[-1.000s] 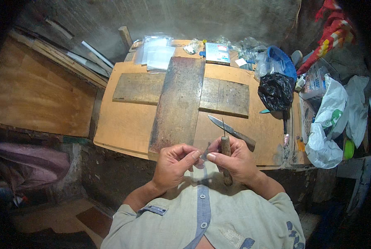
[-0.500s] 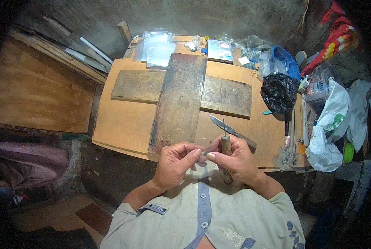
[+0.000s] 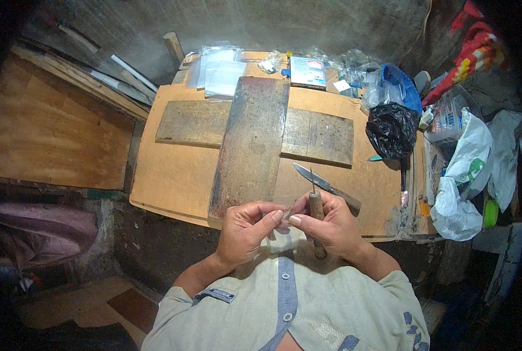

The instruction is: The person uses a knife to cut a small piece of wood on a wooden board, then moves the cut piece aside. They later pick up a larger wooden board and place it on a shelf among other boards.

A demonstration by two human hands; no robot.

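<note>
My left hand [image 3: 249, 231] and my right hand [image 3: 325, 225] meet at chest height above the table's front edge, fingertips pinched around a thin clear piece [image 3: 277, 200], apparently plastic, with a small greyish bit between them too small to make out. An upright awl [image 3: 316, 205] with a worn wooden handle and thin metal spike is also held in my right hand. Just beyond that hand a knife [image 3: 306, 174] with a wooden handle lies on the orange-brown tabletop [image 3: 173, 175]. A long stained board [image 3: 249, 134] lies lengthwise across a second board [image 3: 316, 134].
Clear bags [image 3: 220, 70], a white-and-blue pack [image 3: 306, 73] and crumpled plastic sit at the back. A black bag [image 3: 392, 128], blue basin [image 3: 401, 85], plastic crate [image 3: 445, 117] and white sacks [image 3: 460, 205] crowd the right. A wooden panel [image 3: 56, 128] stands left, red cloth [image 3: 471, 52] hangs upper right.
Since a second ago my fingertips have shifted slightly, and the dark bit between them shows less. The awl stays in my right hand and the knife lies where it was.
</note>
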